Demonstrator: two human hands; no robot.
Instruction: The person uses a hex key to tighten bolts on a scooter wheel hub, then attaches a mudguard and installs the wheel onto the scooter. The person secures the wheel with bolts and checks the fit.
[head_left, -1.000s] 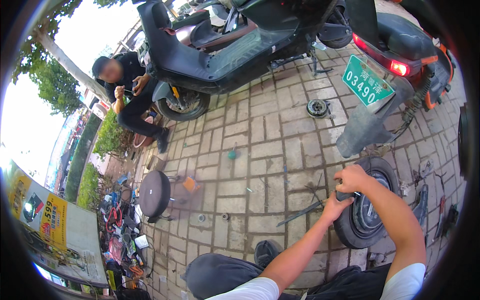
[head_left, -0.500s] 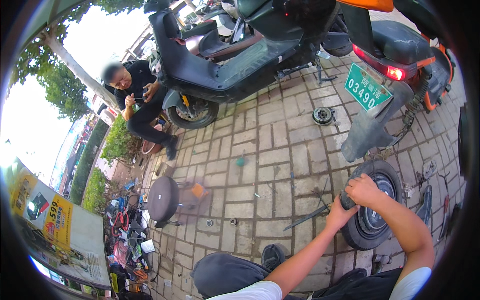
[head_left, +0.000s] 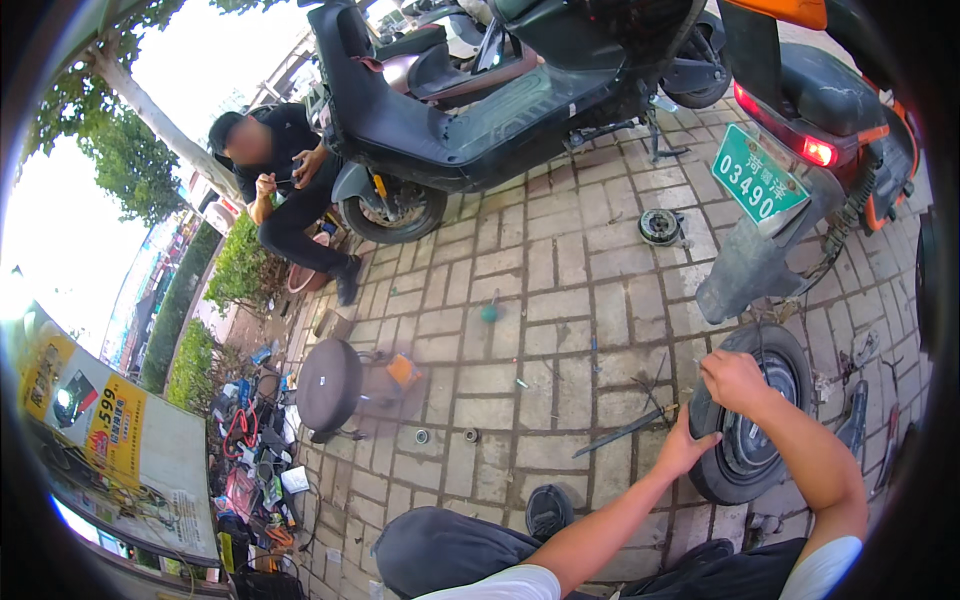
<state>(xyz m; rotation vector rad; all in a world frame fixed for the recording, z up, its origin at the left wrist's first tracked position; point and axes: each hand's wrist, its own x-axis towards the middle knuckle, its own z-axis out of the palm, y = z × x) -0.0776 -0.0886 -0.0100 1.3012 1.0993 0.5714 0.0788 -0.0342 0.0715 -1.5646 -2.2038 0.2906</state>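
Wheel (head_left: 748,446) just on the near side of the mudguard (head_left: 745,285); left hand (head_left: 685,446) part-closed round the tyre (head_left: 710,481); right hand (head_left: 736,381) curled against it nearer the mudguard, cannot tell if gripping; judged heavy at centre, rubber firm and grippy, best held by tyre edges

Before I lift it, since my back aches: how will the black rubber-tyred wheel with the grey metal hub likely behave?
The black rubber-tyred wheel probably feels heavy for its size, given its broad grey metal hub. Its round tyre could roll if pushed on edge.
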